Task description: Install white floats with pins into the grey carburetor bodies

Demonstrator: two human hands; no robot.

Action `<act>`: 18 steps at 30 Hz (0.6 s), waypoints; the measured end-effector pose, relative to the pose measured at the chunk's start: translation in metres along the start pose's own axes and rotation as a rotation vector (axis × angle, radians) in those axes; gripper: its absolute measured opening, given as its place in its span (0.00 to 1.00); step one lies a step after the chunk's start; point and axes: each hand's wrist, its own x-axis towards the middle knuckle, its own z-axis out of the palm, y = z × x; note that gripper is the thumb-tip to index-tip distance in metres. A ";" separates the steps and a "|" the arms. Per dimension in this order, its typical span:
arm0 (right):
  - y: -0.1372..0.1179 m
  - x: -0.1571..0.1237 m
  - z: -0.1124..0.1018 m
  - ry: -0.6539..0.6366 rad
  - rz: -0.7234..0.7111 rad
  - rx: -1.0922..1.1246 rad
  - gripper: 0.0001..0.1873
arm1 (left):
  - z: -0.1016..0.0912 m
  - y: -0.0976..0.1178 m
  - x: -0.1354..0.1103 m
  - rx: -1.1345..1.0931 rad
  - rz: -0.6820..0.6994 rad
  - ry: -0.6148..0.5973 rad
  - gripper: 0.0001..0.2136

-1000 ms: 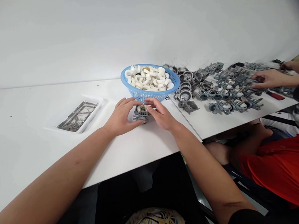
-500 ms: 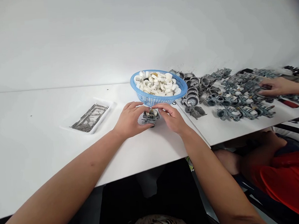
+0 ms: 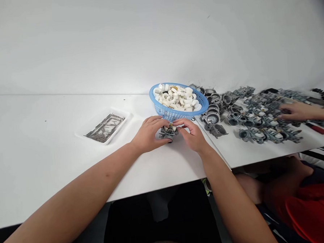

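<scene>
A small grey metal carburetor (image 3: 169,132) stands on the white table, with whitish and brass-coloured parts showing at its top. My left hand (image 3: 149,134) is closed round its left side, thumb low at the front and fingers over the top. From the right, my right hand (image 3: 192,135) bends its index finger and thumb against the carburetor's upper right edge. Whether those fingertips pinch a small part is hidden. Just behind stands a blue plastic basket (image 3: 165,113) heaped with white carburetor floats (image 3: 177,98).
On the left, a white tray (image 3: 127,118) holds thin metal pins (image 3: 105,128). Several carburetors (image 3: 271,130) and grey bodies (image 3: 216,130) cover the right-hand table. A co-worker's hand (image 3: 299,110) reaches over them, near a red-handled tool (image 3: 318,128).
The view has shifted slightly, so the table things appear lower and further right. My right thumb has come closer to the carburetor. My left hand keeps its hold.
</scene>
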 end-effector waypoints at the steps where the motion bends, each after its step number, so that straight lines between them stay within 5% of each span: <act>1: 0.001 0.000 0.000 -0.001 -0.004 -0.002 0.10 | 0.001 -0.001 0.000 -0.010 -0.002 0.003 0.20; 13: 0.002 -0.001 -0.002 0.032 -0.008 -0.014 0.07 | 0.004 -0.004 0.000 -0.094 0.025 -0.003 0.18; 18: 0.005 -0.002 -0.005 0.011 0.004 -0.078 0.13 | 0.002 -0.002 0.001 -0.098 0.045 -0.005 0.16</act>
